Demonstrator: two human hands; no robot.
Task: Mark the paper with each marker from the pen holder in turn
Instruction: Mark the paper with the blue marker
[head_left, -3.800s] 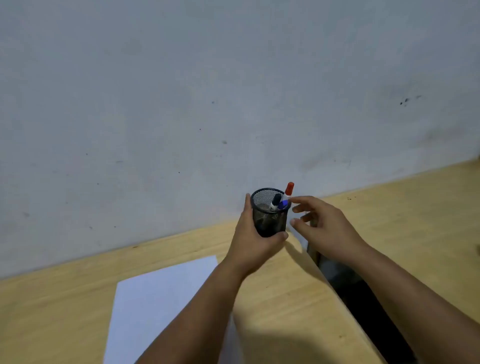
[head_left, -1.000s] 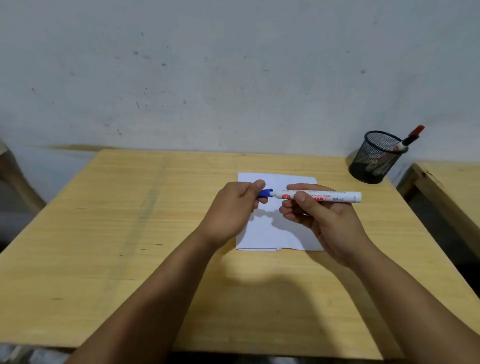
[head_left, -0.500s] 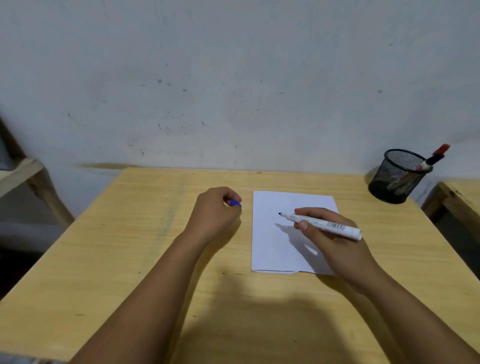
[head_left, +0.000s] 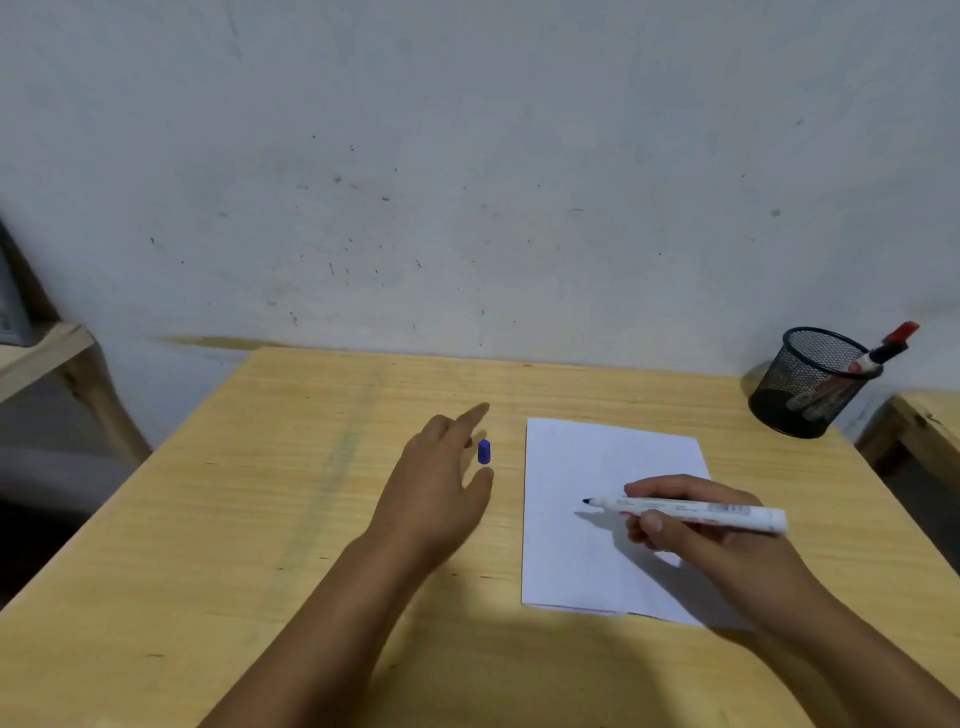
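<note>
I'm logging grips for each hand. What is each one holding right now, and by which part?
The right hand holds the marker by the front of its barrel, behind the bare tip. The left hand is open and holds nothing; the blue cap stands beside it.

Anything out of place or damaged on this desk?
Nothing stands out. The blue cap stands loose on the table beside the open left hand; the paper lies flat and unmarked.

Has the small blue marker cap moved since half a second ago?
Yes. The small blue marker cap left the left hand and now stands on the wooden table, left of the white paper sheet.
</note>
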